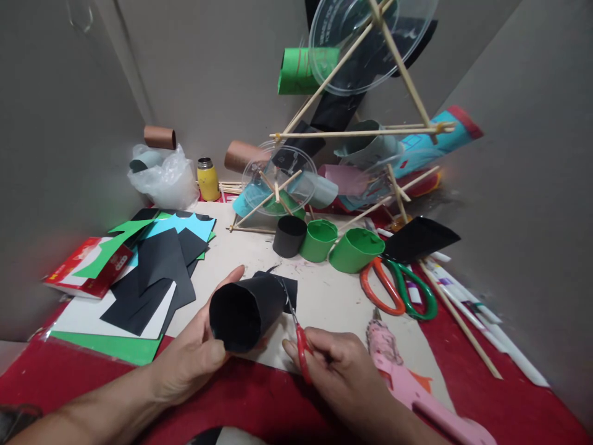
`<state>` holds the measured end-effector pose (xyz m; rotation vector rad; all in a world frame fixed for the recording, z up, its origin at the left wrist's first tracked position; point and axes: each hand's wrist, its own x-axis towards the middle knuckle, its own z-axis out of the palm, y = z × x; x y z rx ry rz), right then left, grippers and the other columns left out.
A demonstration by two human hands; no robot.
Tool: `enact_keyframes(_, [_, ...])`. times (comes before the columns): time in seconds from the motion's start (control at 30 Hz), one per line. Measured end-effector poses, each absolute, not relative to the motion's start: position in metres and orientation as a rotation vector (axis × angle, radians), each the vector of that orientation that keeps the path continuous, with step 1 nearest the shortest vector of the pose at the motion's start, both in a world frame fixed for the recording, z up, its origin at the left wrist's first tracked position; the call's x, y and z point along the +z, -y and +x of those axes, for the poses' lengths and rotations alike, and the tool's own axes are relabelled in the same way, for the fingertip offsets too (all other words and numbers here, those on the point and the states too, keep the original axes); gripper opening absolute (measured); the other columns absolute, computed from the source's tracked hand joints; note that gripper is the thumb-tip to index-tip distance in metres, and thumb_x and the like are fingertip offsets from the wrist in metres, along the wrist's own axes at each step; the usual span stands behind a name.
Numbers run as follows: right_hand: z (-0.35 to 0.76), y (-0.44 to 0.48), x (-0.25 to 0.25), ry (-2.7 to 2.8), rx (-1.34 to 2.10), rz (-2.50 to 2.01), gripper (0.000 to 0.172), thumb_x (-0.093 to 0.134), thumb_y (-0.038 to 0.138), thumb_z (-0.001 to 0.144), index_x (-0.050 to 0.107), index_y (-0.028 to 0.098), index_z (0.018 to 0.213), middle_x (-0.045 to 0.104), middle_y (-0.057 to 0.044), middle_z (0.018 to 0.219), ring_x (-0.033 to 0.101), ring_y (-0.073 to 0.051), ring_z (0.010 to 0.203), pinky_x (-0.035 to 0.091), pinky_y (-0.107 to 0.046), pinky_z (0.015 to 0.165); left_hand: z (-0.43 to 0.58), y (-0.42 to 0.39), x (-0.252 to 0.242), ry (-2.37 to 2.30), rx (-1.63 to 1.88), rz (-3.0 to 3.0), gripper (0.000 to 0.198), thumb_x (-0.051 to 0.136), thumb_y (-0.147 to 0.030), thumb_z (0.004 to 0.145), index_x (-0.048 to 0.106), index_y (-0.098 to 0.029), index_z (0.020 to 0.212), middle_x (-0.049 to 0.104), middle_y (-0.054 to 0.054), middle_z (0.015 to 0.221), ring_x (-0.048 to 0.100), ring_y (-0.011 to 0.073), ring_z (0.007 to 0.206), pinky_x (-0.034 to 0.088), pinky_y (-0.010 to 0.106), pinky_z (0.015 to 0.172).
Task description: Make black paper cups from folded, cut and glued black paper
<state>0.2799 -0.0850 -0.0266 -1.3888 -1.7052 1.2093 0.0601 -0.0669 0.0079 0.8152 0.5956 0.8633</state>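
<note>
grey panels [222,74] enclose a red-covered work surface [250,398], on which a beige sheet [328,296] lies beneath the handwork. centre: a black paper tube [271,300], held up over the near part of the sheet. the left hand [192,355] is clamped around the tube, thumb at the near rim, other fingers behind it. the right hand [336,361] is closed on the handles of small red-handled scissors [303,349], their blades at the tube's far rim; how far the blades are spread is too small to tell. hazards, as judged: a cut that wanders inward could leave the far rim uneven or slit the wall, caused by the tube turning in the left hand; a hard squeeze of that hand could crease the thin paper out of round; left fingers hidden behind the tube could lie near the blade path. orientation: the long axis runs from lower left to upper right, tilted rather than upright; the open mouth faces the wearer and slightly left, the far end pointing away toward the green paper rings [354,254].
</note>
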Motion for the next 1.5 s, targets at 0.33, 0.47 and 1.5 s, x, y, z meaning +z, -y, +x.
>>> enact_keyframes(0.33, [0.279,0.082,-0.009,1.417,1.739,-1.248,0.052,0.065,0.054,0.077,0.033,0.021,0.054,0.024,0.008,0.052,0.019,-0.008,0.049,0.014,-0.024,0.044,0.054,0.063,0.008,-0.561,0.840,0.981,0.088,0.072,-0.053,0.074,0.032,-0.027,0.147,0.039,0.011,0.150,0.035,0.0432,0.135,0.031,0.054,0.105])
enact_keyframes(0.47, [0.280,0.082,-0.008,1.402,1.765,-1.213,0.054,0.063,0.062,0.077,0.036,0.020,0.056,0.025,0.007,0.054,0.020,-0.008,0.050,0.015,-0.024,0.045,0.055,0.064,0.006,-0.525,0.843,0.980,0.094,0.071,-0.053,0.074,0.024,-0.026,0.150,0.048,0.011,0.143,0.039,0.0403,0.132,0.025,0.054,0.109])
enact_keyframes(1.5, [0.287,0.082,-0.013,1.614,1.520,-1.364,0.053,0.059,0.056,0.081,0.031,0.021,0.052,0.026,0.006,0.051,0.023,-0.009,0.050,0.019,-0.024,0.045,0.056,0.060,0.016,-0.603,0.812,0.923,0.086,0.078,-0.050,0.067,0.042,-0.023,0.141,0.054,0.012,0.135,0.044,0.0347,0.129,0.027,0.051,0.109])
